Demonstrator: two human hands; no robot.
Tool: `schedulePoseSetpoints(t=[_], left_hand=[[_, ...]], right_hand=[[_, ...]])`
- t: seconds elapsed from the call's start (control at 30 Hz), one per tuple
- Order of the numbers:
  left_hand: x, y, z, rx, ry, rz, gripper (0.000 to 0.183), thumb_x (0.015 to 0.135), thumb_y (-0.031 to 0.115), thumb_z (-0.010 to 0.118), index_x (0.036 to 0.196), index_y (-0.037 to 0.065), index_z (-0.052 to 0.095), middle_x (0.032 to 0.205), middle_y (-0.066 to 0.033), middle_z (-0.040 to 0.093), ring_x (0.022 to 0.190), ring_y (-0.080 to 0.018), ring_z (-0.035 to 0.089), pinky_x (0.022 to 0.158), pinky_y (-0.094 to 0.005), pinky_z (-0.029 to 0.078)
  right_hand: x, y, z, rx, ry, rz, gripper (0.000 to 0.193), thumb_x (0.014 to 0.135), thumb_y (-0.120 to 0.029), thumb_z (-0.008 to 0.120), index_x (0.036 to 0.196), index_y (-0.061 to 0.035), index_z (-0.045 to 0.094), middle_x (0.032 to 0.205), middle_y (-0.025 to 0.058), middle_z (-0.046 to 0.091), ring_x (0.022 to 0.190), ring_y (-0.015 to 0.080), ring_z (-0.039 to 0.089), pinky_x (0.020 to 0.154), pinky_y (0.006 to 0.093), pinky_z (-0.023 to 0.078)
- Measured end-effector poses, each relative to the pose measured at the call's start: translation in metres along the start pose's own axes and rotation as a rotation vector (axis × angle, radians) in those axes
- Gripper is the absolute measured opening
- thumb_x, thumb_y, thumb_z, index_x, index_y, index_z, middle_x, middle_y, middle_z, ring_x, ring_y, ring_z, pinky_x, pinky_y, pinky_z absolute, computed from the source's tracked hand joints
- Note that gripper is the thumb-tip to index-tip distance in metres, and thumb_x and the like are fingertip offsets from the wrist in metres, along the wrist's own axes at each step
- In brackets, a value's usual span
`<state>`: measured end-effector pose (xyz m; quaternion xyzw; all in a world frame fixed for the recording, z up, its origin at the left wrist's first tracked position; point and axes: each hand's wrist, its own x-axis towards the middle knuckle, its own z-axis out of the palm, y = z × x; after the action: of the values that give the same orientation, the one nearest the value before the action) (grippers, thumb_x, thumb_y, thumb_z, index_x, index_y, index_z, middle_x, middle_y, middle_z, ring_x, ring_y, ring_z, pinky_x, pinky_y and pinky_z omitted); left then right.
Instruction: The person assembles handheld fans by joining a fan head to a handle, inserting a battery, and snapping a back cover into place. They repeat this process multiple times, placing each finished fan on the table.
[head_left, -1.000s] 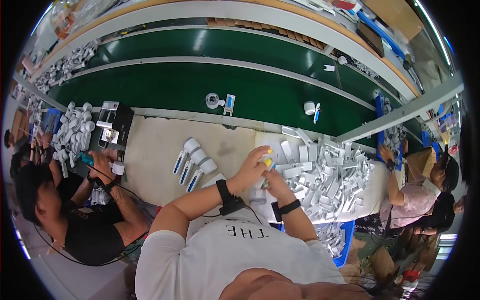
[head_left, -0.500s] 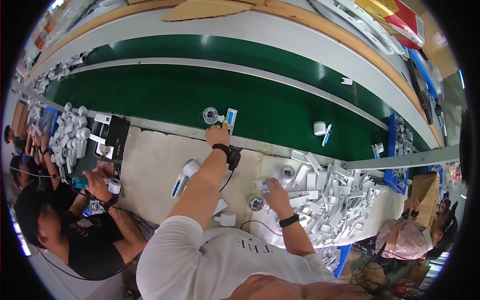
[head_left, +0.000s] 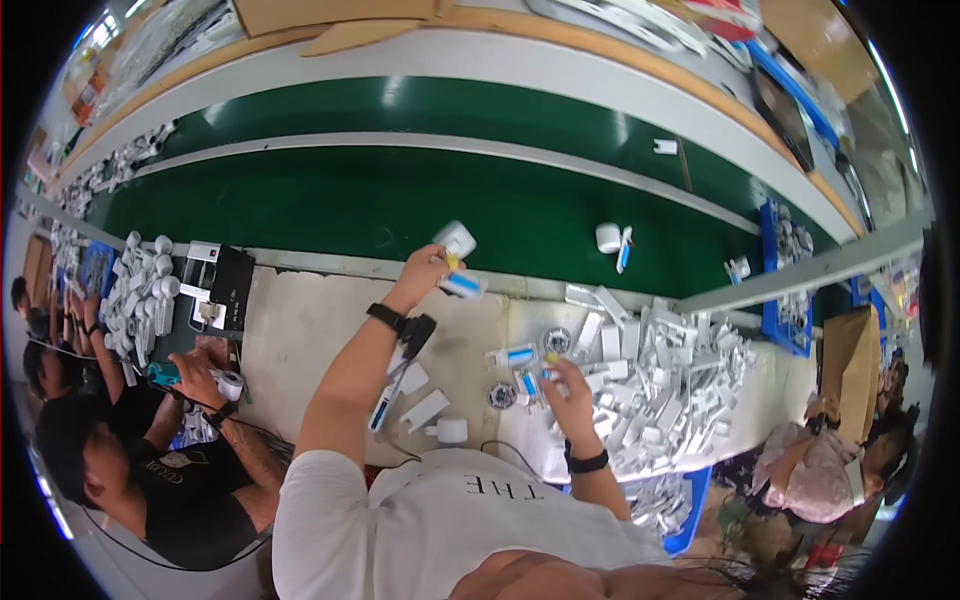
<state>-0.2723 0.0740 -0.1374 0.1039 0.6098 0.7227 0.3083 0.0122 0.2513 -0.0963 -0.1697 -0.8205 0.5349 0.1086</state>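
Note:
My left hand [head_left: 425,272], a yellow cover on one fingertip, is closed on a white device at the edge of the green belt. The device has a rounded white head [head_left: 457,239] and a flat body with a blue strip [head_left: 463,284]. My right hand [head_left: 572,400] is over the pale worktop, its fingers apart, with yellow on a fingertip too. Beside its fingers lie a white casing with a blue insert [head_left: 516,356] and a second blue-and-white piece [head_left: 527,382]. Round parts with dark centres [head_left: 501,395] sit close by.
White casings [head_left: 670,390] are heaped on the right. Under my left forearm lie a blue-and-white piece [head_left: 380,410] and a white block [head_left: 427,410]. A black-and-white machine [head_left: 218,287] stands left. Another person [head_left: 150,460] holds a teal tool. Blue bins [head_left: 787,280] stand right.
My left hand has drawn back from the belt, bringing the white device with it. My right hand has shifted right and down; two blue-and-white pieces now show beside it.

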Motion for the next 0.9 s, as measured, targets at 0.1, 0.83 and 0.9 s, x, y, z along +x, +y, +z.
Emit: schedulePoseSetpoints(t=[0.1, 0.83, 0.9], left_hand=[[-0.08, 0.048, 0.03, 0.232, -0.279, -0.112, 0.01, 0.075, 0.01, 0.058, 0.081, 0.003, 0.055, 0.082, -0.0053, 0.063, 0.069, -0.0092, 0.055, 0.063, -0.0223, 0.042], [-0.272, 0.017, 0.102, -0.618, -0.062, -0.258, 0.028, 0.084, 0.015, 0.053, 0.109, 0.007, 0.045, 0.106, -0.0096, 0.055, 0.099, -0.02, 0.054, 0.087, -0.0371, 0.044], [-0.276, 0.03, 0.107, -0.621, -0.067, -0.24, 0.027, 0.084, 0.015, 0.052, 0.109, 0.005, 0.045, 0.105, -0.0105, 0.055, 0.098, -0.0209, 0.055, 0.086, -0.0381, 0.045]], right_hand=[[0.003, -0.032, -0.005, -0.14, -0.06, -0.24, 0.066, 0.068, -0.007, 0.07, 0.126, -0.0074, 0.039, 0.124, 0.0148, 0.045, 0.116, 0.0258, 0.043, 0.095, 0.0339, 0.035], [-0.084, -0.053, 0.014, 0.883, -0.39, 0.378, 0.076, 0.074, -0.015, 0.066, 0.134, -0.0069, 0.02, 0.118, 0.0091, 0.046, 0.105, 0.02, 0.05, 0.074, 0.0304, 0.05], [-0.081, -0.052, 0.011, 0.787, -0.295, 0.034, 0.076, 0.069, -0.001, 0.067, 0.132, -0.0082, 0.024, 0.118, 0.0088, 0.046, 0.107, 0.0197, 0.049, 0.084, 0.0323, 0.046]])
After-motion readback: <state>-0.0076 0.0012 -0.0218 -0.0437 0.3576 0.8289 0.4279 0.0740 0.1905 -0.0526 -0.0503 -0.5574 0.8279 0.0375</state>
